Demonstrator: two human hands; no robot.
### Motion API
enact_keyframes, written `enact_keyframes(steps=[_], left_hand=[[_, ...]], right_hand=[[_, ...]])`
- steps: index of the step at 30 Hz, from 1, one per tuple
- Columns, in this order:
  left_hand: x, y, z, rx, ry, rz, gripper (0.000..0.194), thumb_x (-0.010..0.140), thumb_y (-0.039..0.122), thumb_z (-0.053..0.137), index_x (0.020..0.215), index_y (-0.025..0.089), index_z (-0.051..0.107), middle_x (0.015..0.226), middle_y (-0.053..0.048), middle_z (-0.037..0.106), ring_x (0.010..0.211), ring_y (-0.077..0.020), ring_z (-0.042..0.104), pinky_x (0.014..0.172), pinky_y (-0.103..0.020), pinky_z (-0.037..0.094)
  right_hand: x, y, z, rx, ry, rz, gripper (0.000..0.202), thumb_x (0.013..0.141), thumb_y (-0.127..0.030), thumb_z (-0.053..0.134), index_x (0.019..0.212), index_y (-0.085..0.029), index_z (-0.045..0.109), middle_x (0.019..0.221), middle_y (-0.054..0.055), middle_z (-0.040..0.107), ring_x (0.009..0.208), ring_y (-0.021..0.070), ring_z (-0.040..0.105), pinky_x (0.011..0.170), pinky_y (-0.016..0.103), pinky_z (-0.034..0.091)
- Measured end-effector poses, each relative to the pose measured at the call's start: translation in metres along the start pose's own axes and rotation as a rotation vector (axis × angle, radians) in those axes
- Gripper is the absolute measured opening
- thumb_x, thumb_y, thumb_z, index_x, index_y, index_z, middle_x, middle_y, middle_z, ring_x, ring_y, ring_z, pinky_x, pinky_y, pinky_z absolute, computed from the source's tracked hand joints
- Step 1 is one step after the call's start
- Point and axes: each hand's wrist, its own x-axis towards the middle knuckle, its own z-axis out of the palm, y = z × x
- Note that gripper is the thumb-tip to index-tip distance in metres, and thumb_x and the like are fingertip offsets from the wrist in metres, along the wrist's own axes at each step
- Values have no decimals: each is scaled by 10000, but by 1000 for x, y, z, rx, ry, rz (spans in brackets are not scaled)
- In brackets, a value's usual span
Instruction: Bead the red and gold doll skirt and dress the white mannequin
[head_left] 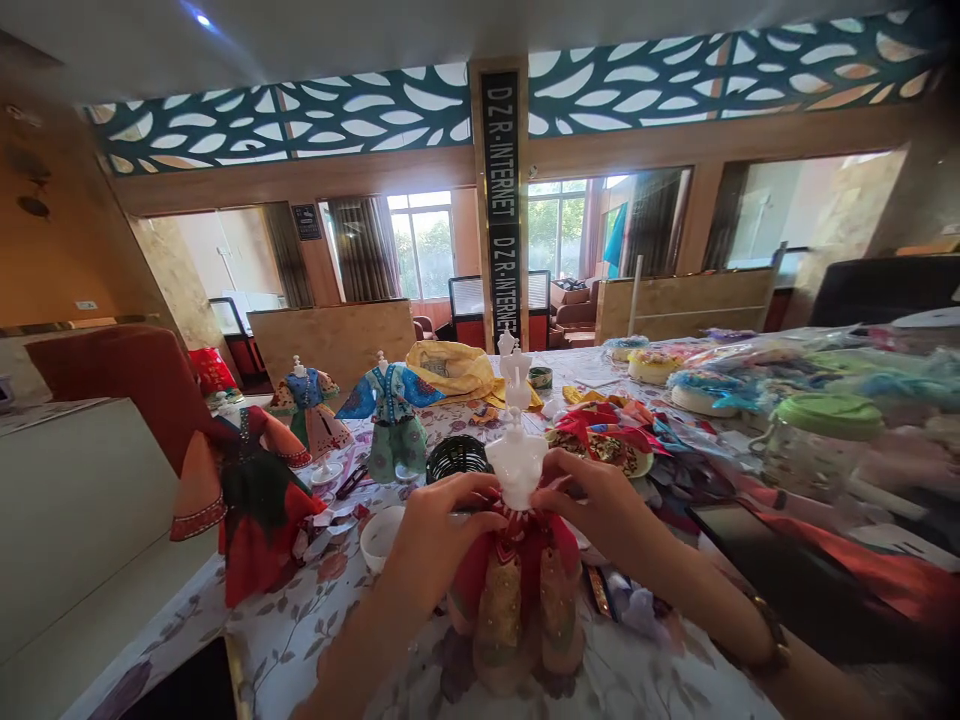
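Observation:
A small white mannequin torso (517, 462) stands at the middle of the table, wearing a red and gold skirt (517, 600). My left hand (437, 535) grips it at the waist from the left. From the other side, my right hand (600, 505) pinches the same waistband. Both sets of fingers press on the red fabric just under the white bust.
Three dressed mannequins stand to the left: a red one (251, 500), a small one (309, 405) and a blue-green one (394, 420). A black basket (456, 456), a white cup (379, 535), fabric scraps (607, 430), a green-lidded jar (821, 445) and a dark phone (739, 535) crowd the floral tablecloth (300, 630).

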Motion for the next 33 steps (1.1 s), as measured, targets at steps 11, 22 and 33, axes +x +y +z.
enact_keyframes(steps=[11,22,33], left_hand=[[-10,-17,5,-209,87,-64,152,713,199,627,857,204,676,871,-15,711,846,-175,654,796,-285,506],[-9,-18,7,-299,105,-87,183,677,261,684,843,192,649,716,21,625,713,-136,612,670,-233,476],[-10,-16,8,-306,100,-99,252,720,389,668,869,186,662,795,-12,628,792,-156,600,707,-235,463]], right_hand=[[-31,-2,15,-285,160,-143,204,766,-374,663,771,-224,525,903,73,624,808,223,624,684,335,518],[-31,0,14,-99,85,-12,69,810,-224,562,761,-225,611,755,17,691,653,178,630,622,291,492],[-24,1,-1,165,21,118,174,830,-285,500,793,-223,659,740,4,700,683,180,628,617,274,469]])
